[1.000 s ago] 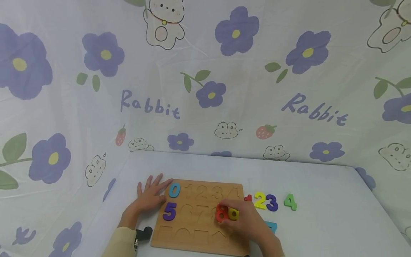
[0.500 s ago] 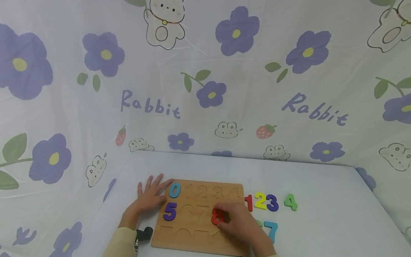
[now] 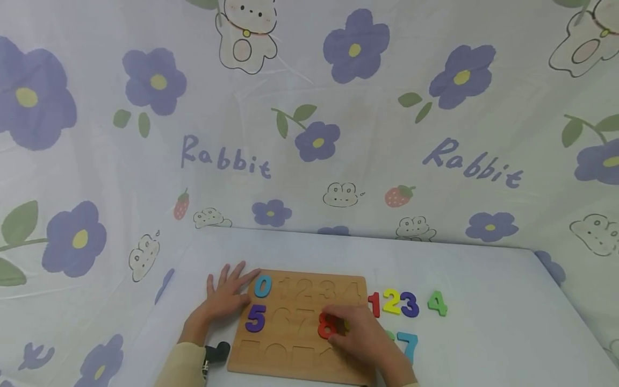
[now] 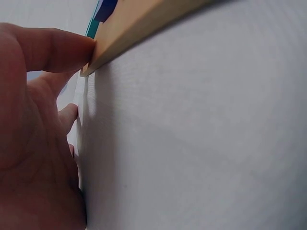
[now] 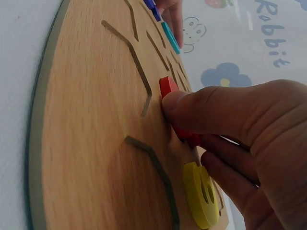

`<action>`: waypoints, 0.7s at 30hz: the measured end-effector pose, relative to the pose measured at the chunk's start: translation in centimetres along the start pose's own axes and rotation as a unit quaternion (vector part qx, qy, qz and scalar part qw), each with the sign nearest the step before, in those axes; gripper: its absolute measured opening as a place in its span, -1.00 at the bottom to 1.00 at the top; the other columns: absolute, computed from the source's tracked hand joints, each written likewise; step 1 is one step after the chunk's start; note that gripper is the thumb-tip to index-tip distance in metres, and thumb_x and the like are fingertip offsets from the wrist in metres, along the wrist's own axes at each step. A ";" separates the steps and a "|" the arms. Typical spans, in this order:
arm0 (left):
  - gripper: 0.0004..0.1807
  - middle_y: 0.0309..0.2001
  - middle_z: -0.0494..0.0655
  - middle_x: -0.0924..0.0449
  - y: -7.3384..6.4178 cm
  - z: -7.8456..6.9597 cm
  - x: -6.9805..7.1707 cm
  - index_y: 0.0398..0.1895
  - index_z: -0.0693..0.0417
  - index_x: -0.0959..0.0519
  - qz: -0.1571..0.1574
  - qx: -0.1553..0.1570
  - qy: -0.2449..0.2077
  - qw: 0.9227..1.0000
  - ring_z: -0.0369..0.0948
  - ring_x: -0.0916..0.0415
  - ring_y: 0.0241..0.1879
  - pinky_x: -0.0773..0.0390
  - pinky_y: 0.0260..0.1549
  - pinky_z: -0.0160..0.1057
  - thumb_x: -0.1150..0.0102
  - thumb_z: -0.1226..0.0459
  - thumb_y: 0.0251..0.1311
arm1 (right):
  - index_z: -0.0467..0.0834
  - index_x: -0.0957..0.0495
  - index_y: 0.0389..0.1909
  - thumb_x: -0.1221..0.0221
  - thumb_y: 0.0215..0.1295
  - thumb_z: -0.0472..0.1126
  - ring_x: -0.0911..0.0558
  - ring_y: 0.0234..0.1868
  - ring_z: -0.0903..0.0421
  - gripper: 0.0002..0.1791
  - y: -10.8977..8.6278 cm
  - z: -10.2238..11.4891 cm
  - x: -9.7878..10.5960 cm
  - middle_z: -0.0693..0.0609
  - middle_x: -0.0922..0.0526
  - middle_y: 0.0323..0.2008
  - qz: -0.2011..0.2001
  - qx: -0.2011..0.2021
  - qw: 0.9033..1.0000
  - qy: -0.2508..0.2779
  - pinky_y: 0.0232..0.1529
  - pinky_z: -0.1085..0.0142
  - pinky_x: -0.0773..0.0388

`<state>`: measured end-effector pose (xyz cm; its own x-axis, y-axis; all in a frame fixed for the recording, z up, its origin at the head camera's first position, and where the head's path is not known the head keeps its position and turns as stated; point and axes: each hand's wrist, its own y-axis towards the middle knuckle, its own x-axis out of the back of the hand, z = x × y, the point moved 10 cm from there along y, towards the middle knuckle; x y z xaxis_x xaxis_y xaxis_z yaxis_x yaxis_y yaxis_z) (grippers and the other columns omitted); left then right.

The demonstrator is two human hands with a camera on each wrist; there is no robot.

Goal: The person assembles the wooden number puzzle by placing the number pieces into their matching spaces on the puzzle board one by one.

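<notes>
My right hand (image 3: 360, 333) pinches a red number 8 (image 3: 326, 324) between thumb and fingers, at the middle row of the wooden number puzzle board (image 3: 275, 338). Whether the 8 sits fully in its recess cannot be told. Just under those fingers, a yellow number piece (image 5: 194, 189) lies on the board, mostly covered in the head view. With fingers spread, my left hand (image 3: 226, 296) rests at the board's left edge; its thumb (image 4: 72, 50) touches the edge in the left wrist view. A light blue 0 (image 3: 257, 289) and a purple 5 (image 3: 260, 318) lie in the left column.
Right of the board on the white table (image 3: 493, 322) lie a red 1 (image 3: 375, 305), a yellow 2 (image 3: 393, 309), a purple 3 (image 3: 414, 304), a green 4 (image 3: 439, 306) and a blue 7 (image 3: 410, 344). A green piece (image 3: 389, 335) is partly hidden. A patterned curtain (image 3: 377, 145) hangs behind.
My right hand has shifted slightly left and down with the red 8, then stayed nearly still. The blue 7 and red 1 show more fully. The left hand has not moved.
</notes>
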<state>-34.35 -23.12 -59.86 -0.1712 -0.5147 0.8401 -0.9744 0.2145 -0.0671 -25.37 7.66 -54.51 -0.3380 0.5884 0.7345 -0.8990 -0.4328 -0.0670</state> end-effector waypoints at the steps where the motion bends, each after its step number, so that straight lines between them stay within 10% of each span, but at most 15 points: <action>1: -0.16 0.80 0.21 0.07 0.0 0.0 0.0 0.70 -0.26 -0.36 0.000 0.001 0.000 1.000 0.41 0.45 0.75 0.67 0.51 0.59 -0.19 0.19 0.27 | 0.09 -0.71 0.37 -0.52 0.32 -0.10 -0.67 0.29 0.05 -0.42 0.0 0.0 0.0 0.17 -0.77 0.28 -0.001 0.000 1.000 -0.001 0.41 -0.15 -0.63; 21: -0.18 0.79 0.22 0.07 -0.3 -0.4 0.2 0.69 -0.22 -0.37 0.000 -0.004 -0.009 1.000 0.43 0.46 0.74 0.68 0.50 0.60 -0.15 0.20 0.29 | 0.17 -0.73 0.33 -0.64 0.15 -0.03 -0.77 0.18 0.02 -0.33 -4.0 -1.8 6.3 0.24 -0.79 0.26 -0.099 -0.008 0.995 -0.005 0.18 -0.07 -0.76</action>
<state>-34.01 -22.96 -59.45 -0.1743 -0.5297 0.8301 -0.9732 0.2211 -0.0633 -24.38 14.33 -50.86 -0.1507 0.6536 0.7417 -0.9520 -0.2982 0.0694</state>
